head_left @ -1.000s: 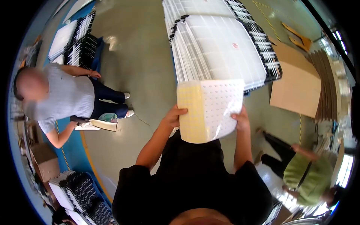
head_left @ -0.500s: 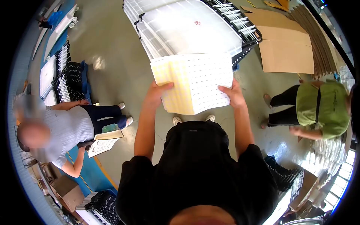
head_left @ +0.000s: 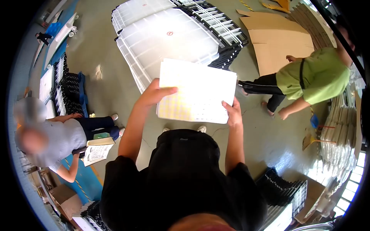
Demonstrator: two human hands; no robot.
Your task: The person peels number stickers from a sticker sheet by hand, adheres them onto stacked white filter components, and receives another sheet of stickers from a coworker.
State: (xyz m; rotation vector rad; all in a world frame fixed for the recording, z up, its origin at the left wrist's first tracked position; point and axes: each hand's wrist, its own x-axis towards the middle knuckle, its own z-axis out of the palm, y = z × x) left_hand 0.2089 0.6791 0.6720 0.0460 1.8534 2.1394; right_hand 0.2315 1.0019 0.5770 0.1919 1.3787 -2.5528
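I hold a stack of printed paper sheets [head_left: 198, 82] in front of me at chest height. White shows on most of it, with a pale yellow patterned area at the lower left and rows of small dark marks at the lower right. My left hand [head_left: 156, 94] is closed on the left edge, thumb on top. My right hand [head_left: 233, 112] grips the lower right edge, thumb also on top. Just beyond the sheets stands a large stack of translucent white plastic panels [head_left: 165, 38] with black and white ribbed edges. Glare washes out much of the print.
At left, a person in a grey shirt [head_left: 69, 134] holds an open folder with papers [head_left: 97, 153]. A person in a green shirt [head_left: 318, 77] is at right. Flattened cardboard [head_left: 279, 42] lies at upper right. Black ribbed stacks [head_left: 279, 186] stand behind me at lower right.
The sheets now show a mostly white face, where a wide yellow strip and full rows of marks showed before. The green-shirted person has stepped closer. My view has shifted, revealing more panels.
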